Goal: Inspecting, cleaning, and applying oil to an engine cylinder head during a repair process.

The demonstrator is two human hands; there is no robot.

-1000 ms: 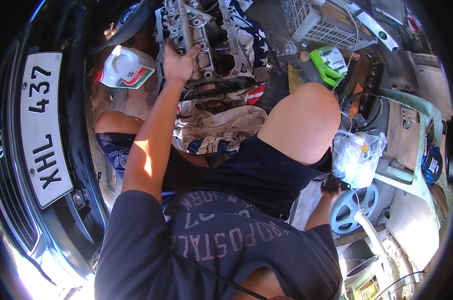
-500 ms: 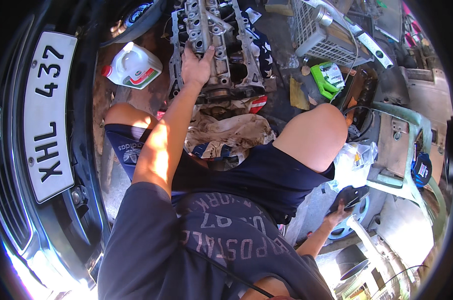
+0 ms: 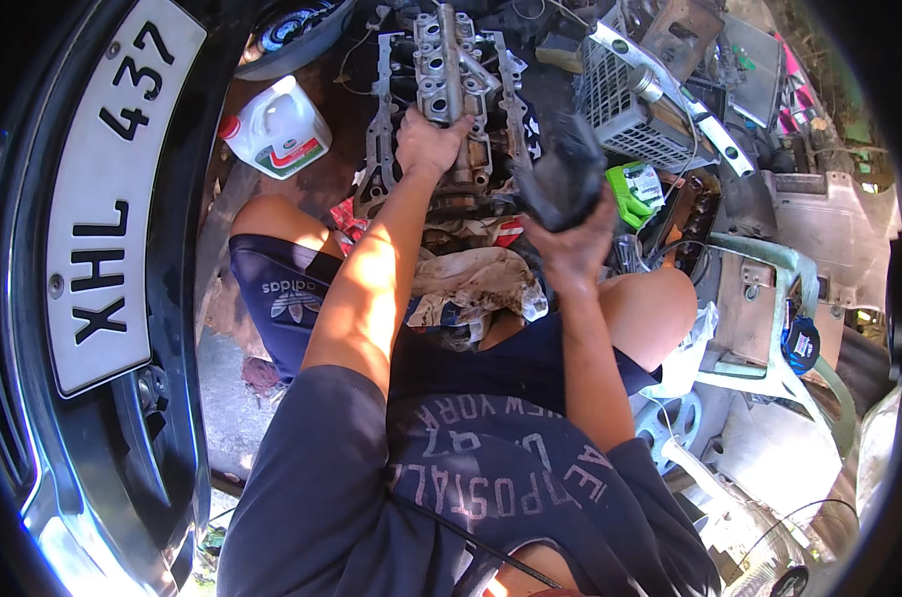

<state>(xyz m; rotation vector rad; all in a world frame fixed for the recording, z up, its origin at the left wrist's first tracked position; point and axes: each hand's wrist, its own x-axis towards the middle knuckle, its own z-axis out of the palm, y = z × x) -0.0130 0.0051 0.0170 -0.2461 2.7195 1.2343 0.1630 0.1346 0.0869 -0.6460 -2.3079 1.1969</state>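
Observation:
A metal engine part, a cylinder head [image 3: 433,68] with a shaft along its top, lies in front of me at the upper middle. My left hand [image 3: 433,147] grips the near part of it, thumb spread to the right and fingers curled over the metal. To its right, my right hand [image 3: 576,251] is closed on a black, hollow-looking part [image 3: 562,169], held up at the engine's near right side. Motion blurs that part, so its exact kind is unclear. Below the engine lies a crumpled, stained cloth [image 3: 476,277] between my knees.
A white jug [image 3: 278,129] with a red cap stands left of the engine, near the car bumper [image 3: 172,418]. Right of the engine are a green bottle [image 3: 632,194], a grey plastic crate [image 3: 610,95], a spirit level [image 3: 670,95] and a pale green chair frame [image 3: 769,378].
My right hand has swung from the lower right up to the engine's side, bringing the black part with it. My left hand stays on the cylinder head; the view has shifted.

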